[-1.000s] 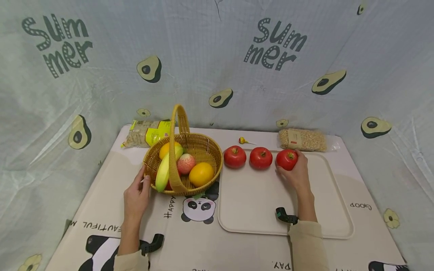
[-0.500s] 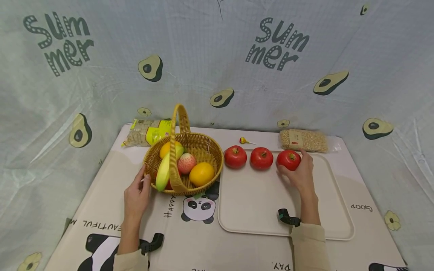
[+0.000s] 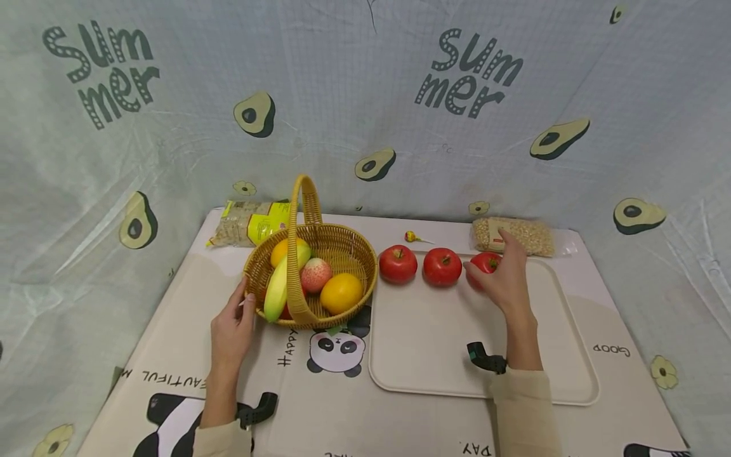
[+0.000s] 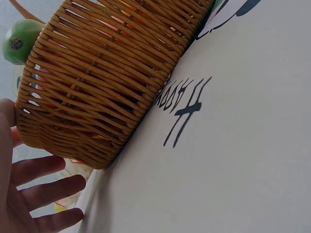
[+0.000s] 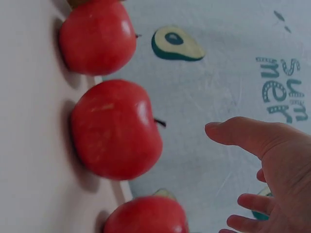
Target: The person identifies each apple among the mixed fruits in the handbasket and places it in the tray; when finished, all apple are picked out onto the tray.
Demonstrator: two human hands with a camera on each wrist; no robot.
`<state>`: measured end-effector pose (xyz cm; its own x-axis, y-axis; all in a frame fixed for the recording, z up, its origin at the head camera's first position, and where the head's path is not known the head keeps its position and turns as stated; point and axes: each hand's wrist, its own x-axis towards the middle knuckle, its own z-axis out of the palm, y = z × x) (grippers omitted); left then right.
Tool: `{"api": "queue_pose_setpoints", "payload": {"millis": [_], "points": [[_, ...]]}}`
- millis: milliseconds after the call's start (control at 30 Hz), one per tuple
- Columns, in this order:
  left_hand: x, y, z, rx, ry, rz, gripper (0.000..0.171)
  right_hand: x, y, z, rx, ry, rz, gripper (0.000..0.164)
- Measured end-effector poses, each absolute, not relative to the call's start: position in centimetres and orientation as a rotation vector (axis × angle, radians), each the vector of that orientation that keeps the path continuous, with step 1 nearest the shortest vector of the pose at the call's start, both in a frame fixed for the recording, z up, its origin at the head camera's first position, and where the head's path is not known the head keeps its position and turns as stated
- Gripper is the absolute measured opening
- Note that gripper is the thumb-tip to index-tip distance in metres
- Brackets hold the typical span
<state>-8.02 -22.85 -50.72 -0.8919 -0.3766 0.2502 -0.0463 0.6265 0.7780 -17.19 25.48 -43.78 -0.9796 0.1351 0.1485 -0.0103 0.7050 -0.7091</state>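
Note:
A yellow wicker basket (image 3: 342, 240) with a tall handle holds a banana (image 3: 276, 289), a peach (image 3: 316, 275) and oranges (image 3: 341, 293). My left hand (image 3: 233, 327) touches the basket's left side with thumb and index finger; in the left wrist view its other fingers (image 4: 53, 191) spread out straight beside the wicker. Three red apples stand in a row: a left apple (image 3: 398, 264), a middle apple (image 3: 442, 266) and a right apple (image 3: 486, 261). Above the right apple, partly covering it, my right hand (image 3: 510, 279) has thumb and fingers spread, holding nothing.
Under the apples lies a beige tray (image 3: 434, 343). Behind it are a lollipop (image 3: 411, 237) and a clear bag of grains (image 3: 528, 237). A yellow-labelled packet (image 3: 245, 223) lies behind the basket. A printed curtain (image 3: 320, 76) stands along the back.
My right hand has let go of the right apple and lifted up and away from it, its fingers spreading. The left hand stays at the basket, and the apples keep their row.

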Motion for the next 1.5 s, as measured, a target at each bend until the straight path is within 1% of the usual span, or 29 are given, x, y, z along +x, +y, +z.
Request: {"api": "queue_pose_setpoints", "payload": {"millis": [200,833,1500], "points": [[-7.9,-22.9,-50.6,0.35,-2.468,-1.149,0.048,-18.0,23.4,-42.7,0.068,-2.681,1.135,0.092],[-7.9,-23.1,-50.5,0.338,-2.461,-1.156,0.047,-19.9,16.0,-40.0,0.509,-2.713,1.193,0.089],[-8.0,-23.1,-50.8,0.346,-2.468,-1.187,0.047,-21.9,8.1,-40.3,0.972,-2.753,1.154,0.082]]}}
